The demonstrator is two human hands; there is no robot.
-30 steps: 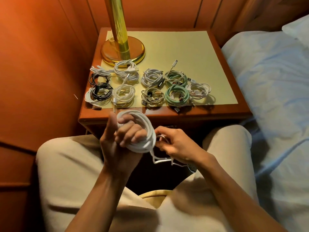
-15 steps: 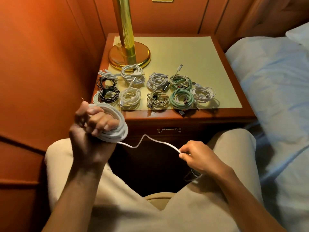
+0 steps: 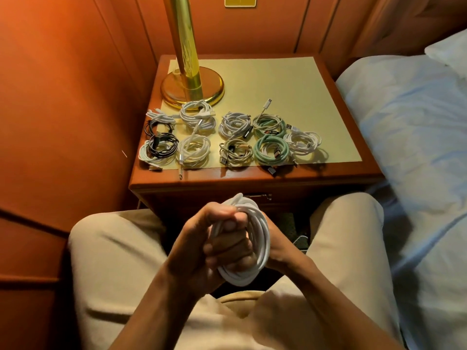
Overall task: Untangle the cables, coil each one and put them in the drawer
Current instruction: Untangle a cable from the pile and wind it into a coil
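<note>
Head view: left hand (image 3: 194, 248) fingers curled through white cable coil (image 3: 257, 238), gripping it above the lap, near side of nightstand (image 3: 252, 178). Right hand (image 3: 275, 251) mostly hidden behind coil; grip cannot be told. Coiled cables (image 3: 227, 137) in rows on nightstand top, near brass lamp base (image 3: 192, 89).

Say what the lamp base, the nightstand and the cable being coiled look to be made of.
Lamp base: polished brass-coloured metal, judging by mirror-like reflections.
Nightstand: glossy reddish wood or veneer, faint grain at the front edge; matte pale inset top.
White cable: smooth plastic or rubber jacket, soft sheen.
</note>
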